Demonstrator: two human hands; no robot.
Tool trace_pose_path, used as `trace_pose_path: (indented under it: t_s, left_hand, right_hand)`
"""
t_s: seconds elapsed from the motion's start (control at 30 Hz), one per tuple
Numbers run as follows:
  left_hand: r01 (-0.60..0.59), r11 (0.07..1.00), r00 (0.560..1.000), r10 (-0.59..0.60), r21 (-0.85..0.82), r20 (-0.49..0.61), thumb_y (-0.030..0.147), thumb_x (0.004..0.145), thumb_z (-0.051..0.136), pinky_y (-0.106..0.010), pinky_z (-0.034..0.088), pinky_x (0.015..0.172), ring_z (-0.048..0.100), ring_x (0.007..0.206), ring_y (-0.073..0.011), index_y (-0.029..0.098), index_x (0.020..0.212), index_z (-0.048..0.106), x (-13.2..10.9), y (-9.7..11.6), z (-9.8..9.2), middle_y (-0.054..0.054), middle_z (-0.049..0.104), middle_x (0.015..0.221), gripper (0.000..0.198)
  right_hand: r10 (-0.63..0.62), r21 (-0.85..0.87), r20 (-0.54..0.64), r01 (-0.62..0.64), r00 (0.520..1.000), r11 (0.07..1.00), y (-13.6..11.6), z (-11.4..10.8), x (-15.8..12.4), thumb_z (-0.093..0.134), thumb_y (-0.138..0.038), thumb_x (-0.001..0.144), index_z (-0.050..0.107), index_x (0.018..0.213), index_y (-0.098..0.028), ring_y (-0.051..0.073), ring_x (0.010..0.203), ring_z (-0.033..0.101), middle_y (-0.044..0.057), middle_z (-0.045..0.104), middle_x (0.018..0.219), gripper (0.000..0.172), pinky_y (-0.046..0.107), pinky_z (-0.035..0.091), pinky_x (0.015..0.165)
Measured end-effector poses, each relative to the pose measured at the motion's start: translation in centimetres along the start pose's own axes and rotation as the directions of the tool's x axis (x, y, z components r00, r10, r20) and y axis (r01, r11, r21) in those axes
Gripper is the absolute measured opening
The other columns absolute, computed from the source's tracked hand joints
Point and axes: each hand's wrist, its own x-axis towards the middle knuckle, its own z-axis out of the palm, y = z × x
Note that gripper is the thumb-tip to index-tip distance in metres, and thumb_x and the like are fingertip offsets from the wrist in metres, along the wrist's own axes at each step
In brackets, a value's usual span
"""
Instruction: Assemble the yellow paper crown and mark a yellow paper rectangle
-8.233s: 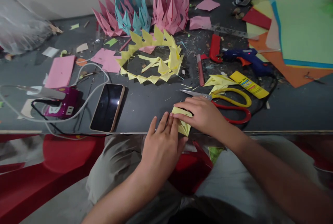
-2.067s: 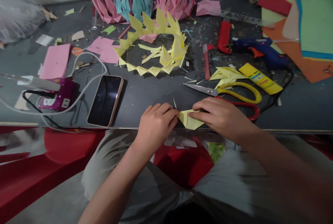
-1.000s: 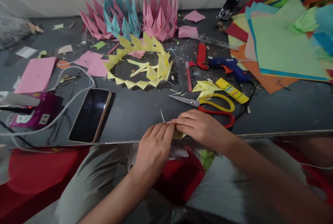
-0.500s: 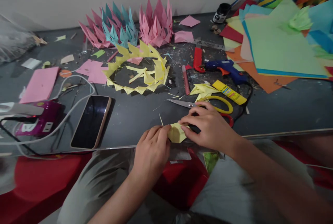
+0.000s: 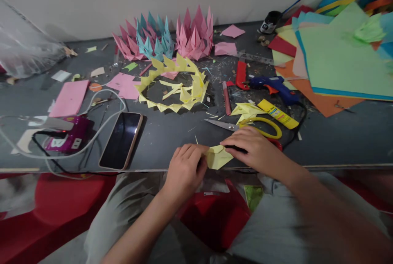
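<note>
A small folded piece of yellow paper (image 5: 219, 158) is at the table's front edge, pinched between both hands. My left hand (image 5: 186, 169) grips its left end, the fingertips partly hidden behind the knuckles. On its right end, the thumb and fingers of my right hand (image 5: 253, 147) are closed. Scissors (image 5: 260, 127) with yellow and red handles lie just beyond my right hand, blades pointing left. Behind them are folded yellow paper pieces (image 5: 246, 111) and a yellow glue box (image 5: 278, 113). Farther back lies a ring of folded yellow paper (image 5: 166, 106).
Pink (image 5: 196, 37) and blue paper crowns (image 5: 156, 43) stand by the wall. A phone (image 5: 120, 141) and a purple power adapter (image 5: 69, 135) with cables lie left. To the right are a blue glue gun (image 5: 274, 88) and stacked coloured paper (image 5: 346, 59). Paper scraps litter the table.
The camera view has shifted, so everything sits further right in the picture. Both hands keep hold of the yellow paper, which now shows a little more of its face.
</note>
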Motion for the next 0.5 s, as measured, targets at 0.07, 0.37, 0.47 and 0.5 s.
trace_pose_path:
  t_s: [0.07,0.37,0.47,0.5]
  left_hand:
    - [0.014,0.999,1.000,-0.013,-0.033,0.028,0.013,0.084,0.050,-0.032,0.045,0.073,0.059,0.087,-0.0185,0.018,0.095,0.057,0.3,-0.3,0.0,-0.004,0.068,0.093,0.014]
    - [0.043,0.998,0.997,-0.041,-0.043,0.060,0.012,0.086,0.048,-0.032,0.047,0.077,0.059,0.084,-0.0171,0.017,0.090,0.060,2.3,-0.8,0.1,-0.004,0.067,0.089,0.014]
    - [0.059,0.997,0.998,-0.058,-0.045,0.036,0.013,0.087,0.047,-0.031,0.048,0.076,0.060,0.083,-0.0170,0.017,0.089,0.060,2.9,-0.9,0.2,-0.004,0.067,0.089,0.014]
    - [0.065,0.997,0.998,-0.064,-0.048,0.025,0.013,0.087,0.047,-0.030,0.048,0.075,0.060,0.083,-0.0170,0.017,0.090,0.061,3.1,-1.0,0.3,-0.004,0.067,0.089,0.014]
  right_hand:
    - [-0.026,-0.003,-0.008,0.026,1.000,1.000,0.0,0.2,0.2,0.054,-0.018,0.085,0.065,0.094,-0.020,0.016,0.085,0.061,0.004,0.070,0.089,0.014,0.034,0.045,0.079]
    - [-0.058,-0.156,-0.155,0.033,0.986,0.987,0.2,0.8,1.6,0.051,-0.019,0.086,0.065,0.087,-0.018,0.019,0.079,0.063,0.006,0.070,0.084,0.014,0.035,0.047,0.073]
    - [-0.011,-0.120,-0.235,-0.018,0.972,0.993,0.3,0.6,1.9,0.051,-0.019,0.086,0.064,0.088,-0.018,0.019,0.080,0.063,0.006,0.070,0.086,0.013,0.035,0.048,0.075]
    - [0.008,-0.098,-0.258,-0.034,0.966,0.995,0.3,0.5,2.0,0.050,-0.019,0.086,0.064,0.088,-0.018,0.019,0.082,0.062,0.006,0.069,0.087,0.013,0.034,0.049,0.076]
